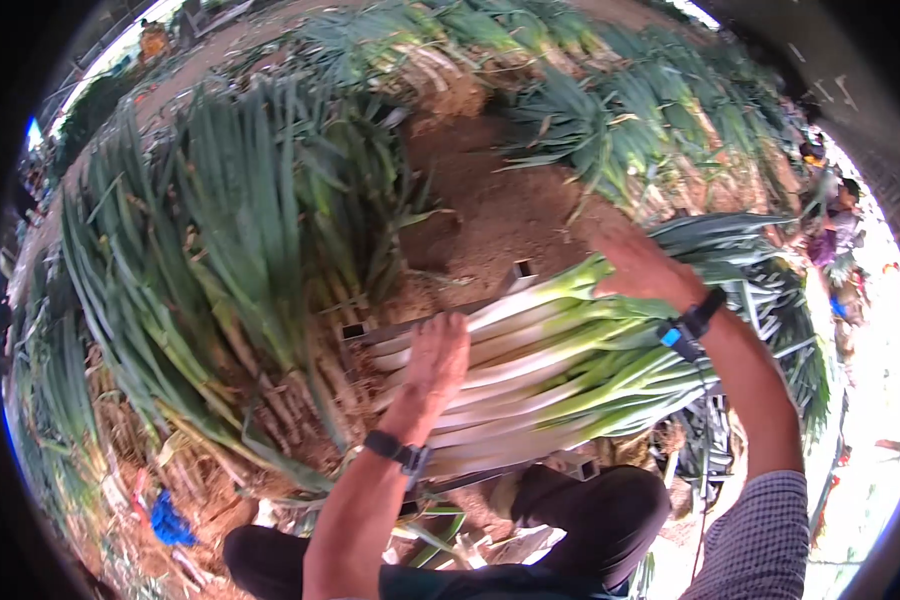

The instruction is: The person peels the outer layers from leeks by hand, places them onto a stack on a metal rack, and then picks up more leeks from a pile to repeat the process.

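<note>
A row of leeks lies side by side in front of me on a low metal frame, white stems to the left and green leaves to the right. My left hand rests across the white stems near the root ends, its fingers stretched toward the far edge of the row. At the far side of the green part, my right hand is open, fingers spread and thumb beside the outermost leek. Dark bands circle both wrists.
A big heap of leeks stands on the left, with roots down. More leeks lie at the back right. Bare soil shows between them. A blue scrap is at lower left, and my bent knee is just below the frame.
</note>
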`<act>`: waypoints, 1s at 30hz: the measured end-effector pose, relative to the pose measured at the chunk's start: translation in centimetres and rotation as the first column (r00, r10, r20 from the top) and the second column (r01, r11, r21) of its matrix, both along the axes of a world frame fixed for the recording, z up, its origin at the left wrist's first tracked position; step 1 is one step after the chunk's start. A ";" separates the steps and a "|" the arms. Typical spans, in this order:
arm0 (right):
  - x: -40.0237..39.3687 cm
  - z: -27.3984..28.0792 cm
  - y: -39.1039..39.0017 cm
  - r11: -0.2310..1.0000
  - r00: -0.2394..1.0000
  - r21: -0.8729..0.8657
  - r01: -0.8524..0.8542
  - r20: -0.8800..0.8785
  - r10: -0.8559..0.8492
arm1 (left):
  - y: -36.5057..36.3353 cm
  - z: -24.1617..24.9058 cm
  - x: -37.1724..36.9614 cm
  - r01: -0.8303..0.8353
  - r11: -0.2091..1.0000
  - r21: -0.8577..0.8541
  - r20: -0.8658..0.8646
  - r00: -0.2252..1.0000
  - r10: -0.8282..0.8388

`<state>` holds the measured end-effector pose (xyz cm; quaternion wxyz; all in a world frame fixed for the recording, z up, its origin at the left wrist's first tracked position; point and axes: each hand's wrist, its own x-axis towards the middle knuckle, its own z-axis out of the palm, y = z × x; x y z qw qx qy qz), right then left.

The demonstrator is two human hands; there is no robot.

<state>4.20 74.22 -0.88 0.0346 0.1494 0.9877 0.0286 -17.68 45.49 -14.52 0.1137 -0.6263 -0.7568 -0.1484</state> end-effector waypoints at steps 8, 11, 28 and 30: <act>-0.7 1.7 -1.2 0.981 0.997 -0.185 0.062 0.065 -0.050 | -3.0 4.4 -1.9 -0.082 0.930 -0.359 0.246 0.953 0.179; -0.8 2.9 -1.2 0.939 0.972 -0.291 0.184 0.196 -0.130 | -3.4 4.3 -2.3 -0.025 0.930 -0.368 0.262 0.956 0.130; -0.8 3.9 -4.6 0.982 0.997 0.190 0.016 0.074 -0.031 | -2.4 3.0 -3.6 -0.033 0.987 -0.156 0.167 0.984 0.060; -0.5 3.2 -5.0 0.979 0.998 0.200 0.046 0.022 -0.051 | -2.4 3.0 -3.8 -0.016 0.982 -0.188 0.189 0.981 0.052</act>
